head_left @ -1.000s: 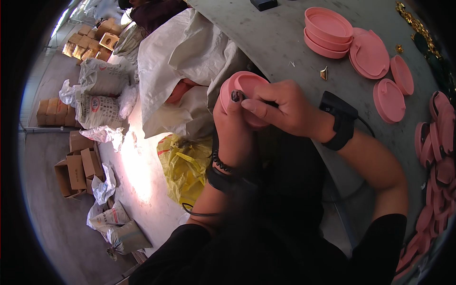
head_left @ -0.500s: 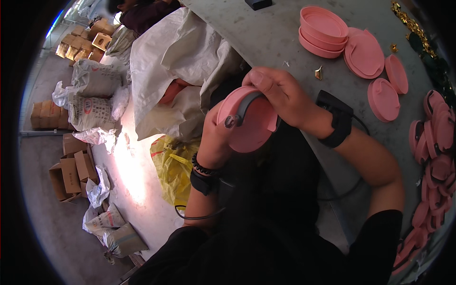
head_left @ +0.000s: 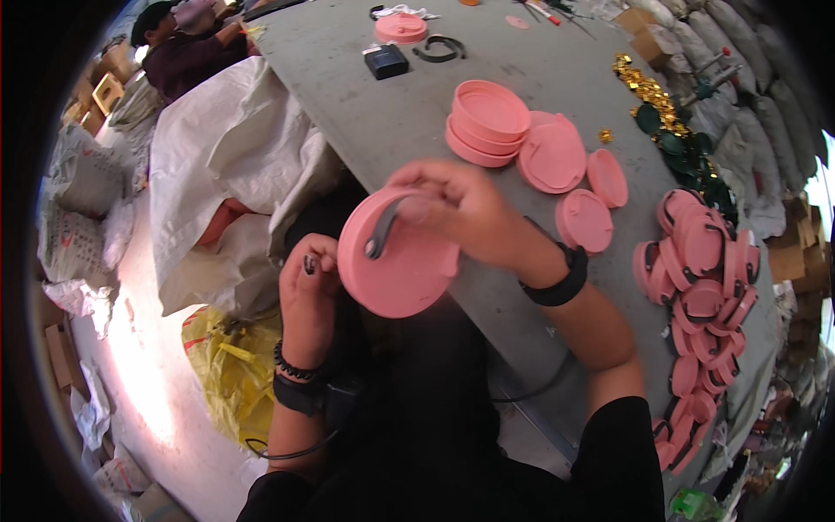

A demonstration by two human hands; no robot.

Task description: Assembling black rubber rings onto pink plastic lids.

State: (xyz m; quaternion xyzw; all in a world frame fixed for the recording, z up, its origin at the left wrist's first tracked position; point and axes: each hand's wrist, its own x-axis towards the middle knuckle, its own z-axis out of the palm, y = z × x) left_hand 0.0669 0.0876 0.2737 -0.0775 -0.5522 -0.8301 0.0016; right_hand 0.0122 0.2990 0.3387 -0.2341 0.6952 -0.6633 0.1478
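Note:
A round pink lid (head_left: 409, 270) with a dark grey strap (head_left: 383, 228) on its face is held tilted above my lap. My right hand (head_left: 465, 209) grips its upper edge, with the thumb pressed on the strap near its upper end. The strap's lower end curls down onto the lid's face. At the lid's left rim is my left hand (head_left: 306, 296), its fingers curled against the edge; the fingertips are partly hidden behind the lid. The left thumb is bent and off the strap.
On the grey table (head_left: 348, 113) stand a stack of pink lids (head_left: 489, 117) and several loose ones. A large heap of strapped pink lids (head_left: 700, 296) lies right. Farther back are a black box (head_left: 385, 61) and gold trim (head_left: 639, 87). A white sack (head_left: 217, 148) stands left.
My view has turned toward the table and its far end. The left thumb has come off the strap, while my right thumb has moved onto it. The lid's face now shows more fully.

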